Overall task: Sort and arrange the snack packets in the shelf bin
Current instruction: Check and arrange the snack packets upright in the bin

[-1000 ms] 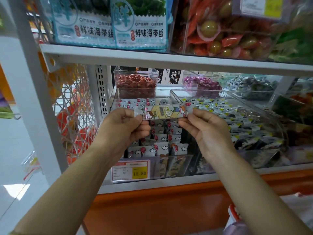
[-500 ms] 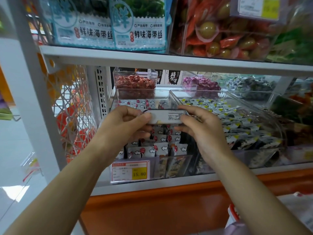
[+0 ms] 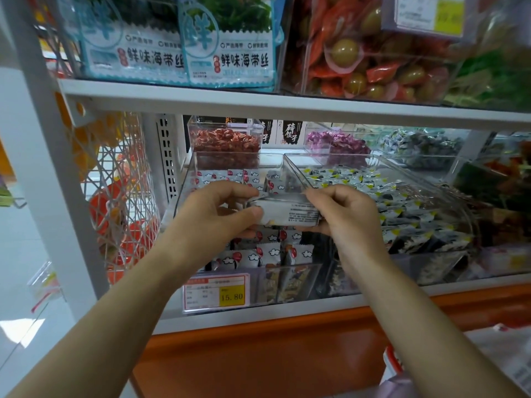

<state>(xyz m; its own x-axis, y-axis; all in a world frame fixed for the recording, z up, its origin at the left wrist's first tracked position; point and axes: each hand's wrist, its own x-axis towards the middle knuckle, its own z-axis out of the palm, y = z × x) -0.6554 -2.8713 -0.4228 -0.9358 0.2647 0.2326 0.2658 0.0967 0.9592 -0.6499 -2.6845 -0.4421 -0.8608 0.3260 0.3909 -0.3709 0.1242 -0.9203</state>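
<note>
Flipped over, packet (image 3: 290,213) in left hand (image 3: 212,215) and right hand (image 3: 349,218) hides bin (image 3: 188,175) rows.

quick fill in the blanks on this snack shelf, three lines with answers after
1. The left hand and right hand hold one packet over the clear bin, whose yellow price tag reads ____.
2. The small bin behind it holds sweets coloured ____.
3. The purple sweets lie to the ____ of that small bin.

Missing words: 15.80; red; right
</note>
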